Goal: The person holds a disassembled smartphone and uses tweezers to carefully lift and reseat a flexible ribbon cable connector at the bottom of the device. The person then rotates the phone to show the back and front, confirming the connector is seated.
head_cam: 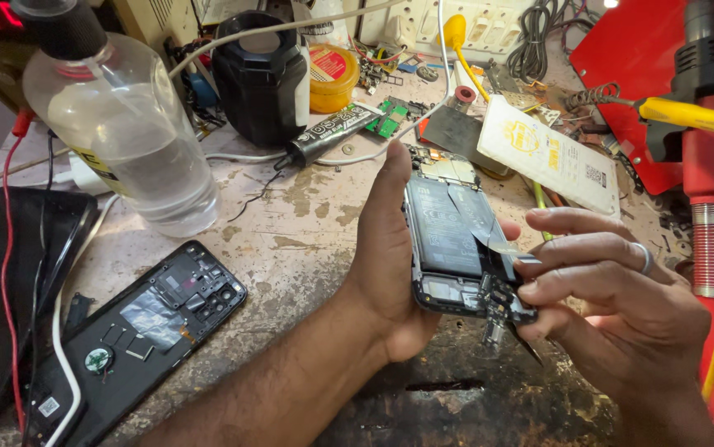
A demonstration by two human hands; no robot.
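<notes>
My left hand (386, 257) grips an opened smartphone (448, 240) by its left edge, back side up, with the black battery and circuit boards exposed. My right hand (614, 290), a ring on one finger, pinches a thin metal tool (502, 247) against the phone's lower right part, near the bottom board. A dark pointed tip sticks out below the right fingers. The phone is held above the worn workbench (307, 223).
A removed black phone back cover (142, 331) lies at lower left beside a dark tablet-like slab (9, 290). A clear liquid bottle (125, 124), black canister (259, 79), glue tube (332, 132), yellow tin (332, 76), white packet (552, 153) and red stand (705, 165) crowd the back and right.
</notes>
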